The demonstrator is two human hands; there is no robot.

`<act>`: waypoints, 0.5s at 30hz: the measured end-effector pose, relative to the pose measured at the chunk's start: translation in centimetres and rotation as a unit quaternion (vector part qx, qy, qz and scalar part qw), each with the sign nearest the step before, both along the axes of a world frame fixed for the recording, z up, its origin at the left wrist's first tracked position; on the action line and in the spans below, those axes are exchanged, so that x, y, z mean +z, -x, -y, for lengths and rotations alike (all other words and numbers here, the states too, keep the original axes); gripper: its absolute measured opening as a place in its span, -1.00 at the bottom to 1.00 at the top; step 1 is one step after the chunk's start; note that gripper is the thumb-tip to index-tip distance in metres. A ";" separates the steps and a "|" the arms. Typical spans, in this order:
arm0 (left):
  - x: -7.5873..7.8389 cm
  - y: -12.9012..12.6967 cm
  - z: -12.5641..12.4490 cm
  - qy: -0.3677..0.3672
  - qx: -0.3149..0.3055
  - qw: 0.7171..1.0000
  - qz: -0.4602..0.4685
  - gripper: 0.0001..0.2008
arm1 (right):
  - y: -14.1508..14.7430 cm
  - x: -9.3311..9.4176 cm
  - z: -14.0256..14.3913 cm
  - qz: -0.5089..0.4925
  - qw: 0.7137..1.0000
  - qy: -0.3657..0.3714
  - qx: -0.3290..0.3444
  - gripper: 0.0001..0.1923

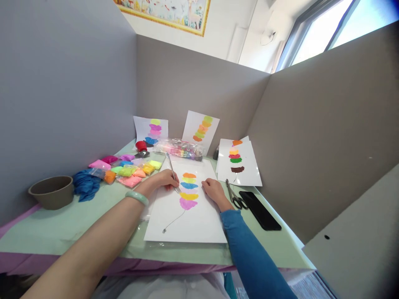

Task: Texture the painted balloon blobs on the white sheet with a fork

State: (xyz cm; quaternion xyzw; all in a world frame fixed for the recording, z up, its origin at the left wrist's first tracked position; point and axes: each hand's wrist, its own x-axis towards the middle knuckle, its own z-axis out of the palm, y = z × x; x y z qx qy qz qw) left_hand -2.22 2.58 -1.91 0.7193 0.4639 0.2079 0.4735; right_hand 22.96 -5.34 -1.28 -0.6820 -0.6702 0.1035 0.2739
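Both forearms reach in from the near edge, one bare with a pale green bangle (137, 197), the other in a blue sleeve (249, 245). At the far end of the bare arm the left hand (163, 179) is closed in a pinch around thin metal tweezers (173, 174), whose tips touch the white sheet (187, 220) just beside a column of five colour patches (188, 191): orange, green, blue, yellow, pink. Across that column the right hand (213, 189) lies flat with fingers loosely curled, pressing the paper and gripping nothing. Judging by this, the patches are being worked with the tips; any further stroke calls for a steady sheet. Outward of the pinch lie roughly a dozen colour packets (131, 169); beyond it stand three finished sheets (240, 164); past the flat hand, one pair of scissors (235, 197) and one phone (260, 211).
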 end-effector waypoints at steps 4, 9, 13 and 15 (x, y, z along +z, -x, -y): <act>0.2 0.1 0.3 -0.001 0.000 1.000 0.013 -0.77 | 0.0 0.0 0.0 -0.001 1.000 -0.001 0.002 -0.72; 0.8 0.0 1.0 -0.001 0.003 0.999 0.045 -0.78 | 0.0 0.0 -0.1 0.002 1.000 -0.002 0.005 -0.72; 1.1 -0.2 1.3 -0.003 0.009 1.000 0.023 -0.77 | 0.0 -0.1 -0.2 0.002 1.000 0.000 0.004 -0.73; 1.1 -0.3 1.3 -0.006 0.009 1.000 0.013 -0.77 | 0.0 -0.1 -0.3 0.003 1.000 0.002 0.001 -0.73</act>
